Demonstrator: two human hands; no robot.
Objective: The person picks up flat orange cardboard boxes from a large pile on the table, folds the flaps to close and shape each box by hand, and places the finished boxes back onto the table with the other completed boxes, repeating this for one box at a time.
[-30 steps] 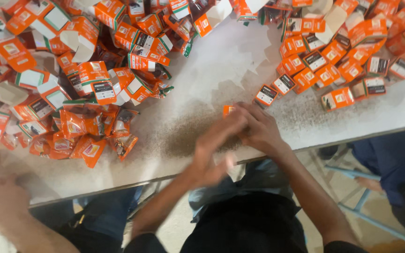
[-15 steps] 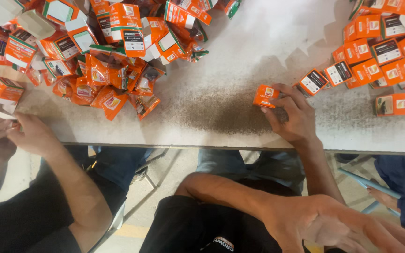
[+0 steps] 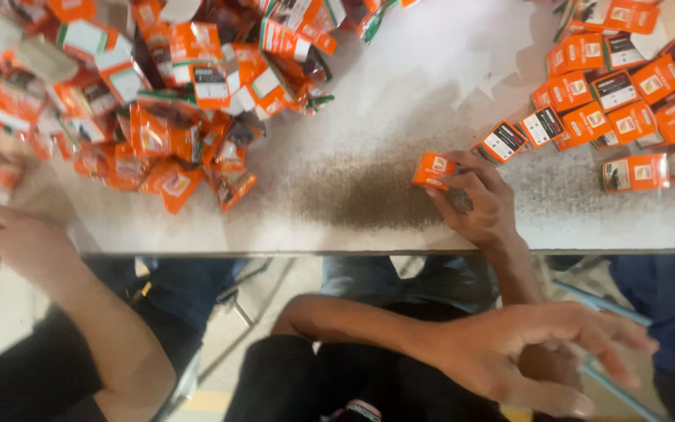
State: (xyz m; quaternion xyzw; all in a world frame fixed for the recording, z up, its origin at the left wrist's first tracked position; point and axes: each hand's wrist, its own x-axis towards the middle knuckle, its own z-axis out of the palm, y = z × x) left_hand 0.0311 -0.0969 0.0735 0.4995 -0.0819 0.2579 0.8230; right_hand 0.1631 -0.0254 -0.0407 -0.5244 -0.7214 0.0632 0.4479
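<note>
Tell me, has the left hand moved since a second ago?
Yes. The left hand dropped from the tabletop to below the table edge, rightward.

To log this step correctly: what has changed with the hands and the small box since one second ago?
The left hand let go and drew back off the table, open. The right hand keeps the small orange box, now farther onto the table. The box piles stayed.
</note>
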